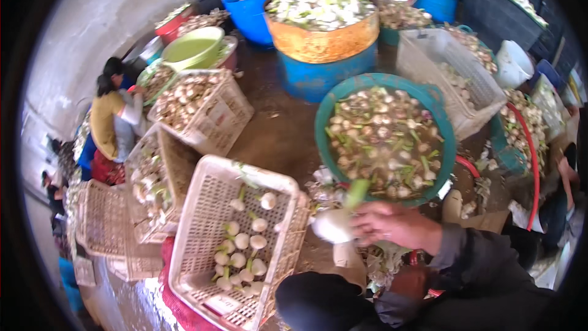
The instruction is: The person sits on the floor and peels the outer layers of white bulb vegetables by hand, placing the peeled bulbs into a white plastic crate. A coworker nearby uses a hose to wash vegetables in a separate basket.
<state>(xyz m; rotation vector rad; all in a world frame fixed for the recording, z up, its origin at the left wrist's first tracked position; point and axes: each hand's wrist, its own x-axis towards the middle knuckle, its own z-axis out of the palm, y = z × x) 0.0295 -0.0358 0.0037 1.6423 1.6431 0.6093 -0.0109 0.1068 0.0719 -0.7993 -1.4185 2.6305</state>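
Observation:
My right hand reaches out from a dark sleeve and holds a peeled white garlic bulb, blurred, with a short green stem pointing up. The bulb is between the crate and the tub. Lower down, my left hand is blurred and partly hidden by my sleeves; its fingers and any contents cannot be made out. A pale plastic crate to the left has several clean garlic bulbs on its slatted bottom. Beyond my right hand, a round green tub contains unpeeled garlic bulbs in murky water.
An orange-and-blue drum full of garlic stands behind the tub. More crates, one grey, stand around. A red hose curves at the right. Peelings lie on the wet floor. A person in a yellow top sits at the left.

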